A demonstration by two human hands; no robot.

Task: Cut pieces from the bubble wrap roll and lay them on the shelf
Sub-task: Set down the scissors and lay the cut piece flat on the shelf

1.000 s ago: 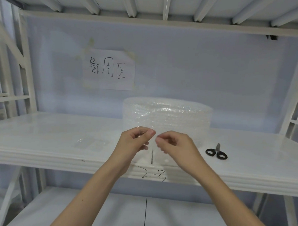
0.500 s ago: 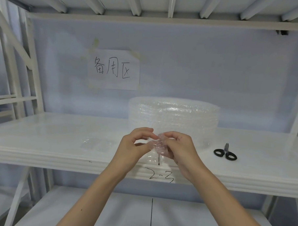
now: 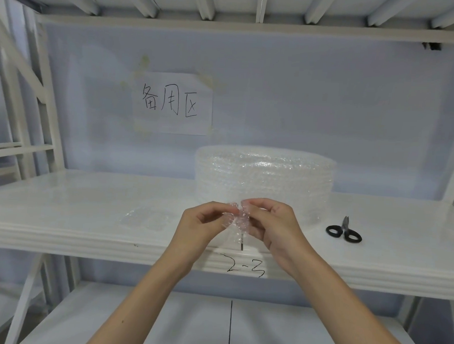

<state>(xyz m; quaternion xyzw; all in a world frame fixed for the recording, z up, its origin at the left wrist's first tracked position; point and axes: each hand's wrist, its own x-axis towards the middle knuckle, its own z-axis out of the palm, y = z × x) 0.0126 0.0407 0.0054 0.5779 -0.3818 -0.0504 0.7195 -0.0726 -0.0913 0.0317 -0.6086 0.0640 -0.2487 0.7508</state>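
Shelf (image 3: 62, 216); bubble wrap piece (image 3: 240, 219) pinched between hands.

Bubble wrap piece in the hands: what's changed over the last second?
The left hand and right hand closed together, bunching the small clear bubble wrap piece between their fingertips; a second ago it was pinched flatter, hands slightly apart. The big clear bubble wrap roll, black-handled scissors and white shelf stayed put.
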